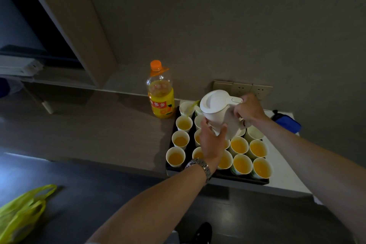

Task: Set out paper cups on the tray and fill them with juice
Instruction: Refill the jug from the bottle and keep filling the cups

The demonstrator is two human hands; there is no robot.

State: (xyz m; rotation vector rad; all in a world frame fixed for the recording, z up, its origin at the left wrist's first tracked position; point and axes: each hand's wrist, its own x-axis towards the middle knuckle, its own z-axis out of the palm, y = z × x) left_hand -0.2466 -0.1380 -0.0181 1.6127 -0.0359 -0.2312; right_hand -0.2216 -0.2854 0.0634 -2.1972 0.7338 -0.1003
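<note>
A dark tray point(217, 178) on the counter carries several white paper cups, most holding orange juice point(242, 164). I tilt a white kettle point(214, 110) to the left over the tray's far left corner. Juice streams from its spout into the far left cup point(185, 107). My right hand point(248, 110) grips the kettle's handle. My left hand point(211, 140) cups the kettle's underside, fingers spread against its body, with a metal watch on the wrist. Cups under the kettle and my left hand are partly hidden.
An orange juice bottle point(160, 95) with an orange cap stands just left of the tray by the wall. A blue pouch point(288, 122) lies at the counter's back right. Wall sockets point(255, 90) sit behind the kettle. A yellow-green bag point(21, 212) lies at lower left.
</note>
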